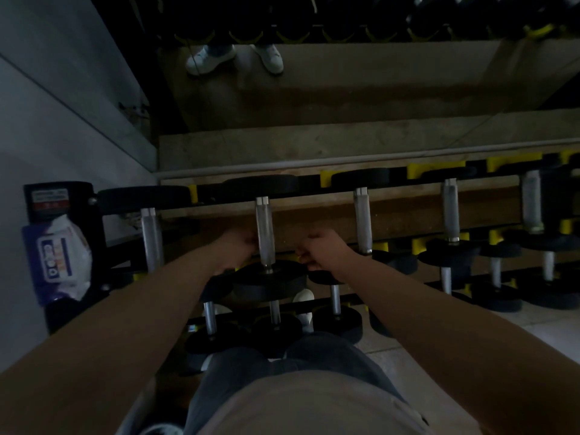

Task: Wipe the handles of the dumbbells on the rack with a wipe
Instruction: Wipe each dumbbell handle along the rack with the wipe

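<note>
I've got both hands up at the knurled handle [264,233] of the second dumbbell from the rack's [94,237] end post, on the top tier. My left hand [237,246] sits tight against the left side of that handle, its fingers [247,239] curled in toward the steel. In this gloom I cannot tell whether they actually wrap it. My right hand [324,251] is just right of the handle, balled loosely. Whether it has a wipe pinched in it I cannot tell either, as no cloth shows clearly. The pack of wipes [59,262] is far to the left of the handle, wedged at the rack's end.

To do this pass well, I'd want the wipe wrapped fully round the handle, then drawn along its whole length between the two weight plates. A twist would help it get into the knurling. The dumbbell should stay seated in its cradle, so I'd use light pressure and no lifting. I'd judge the next handle [363,221] to the right comes after.
</note>
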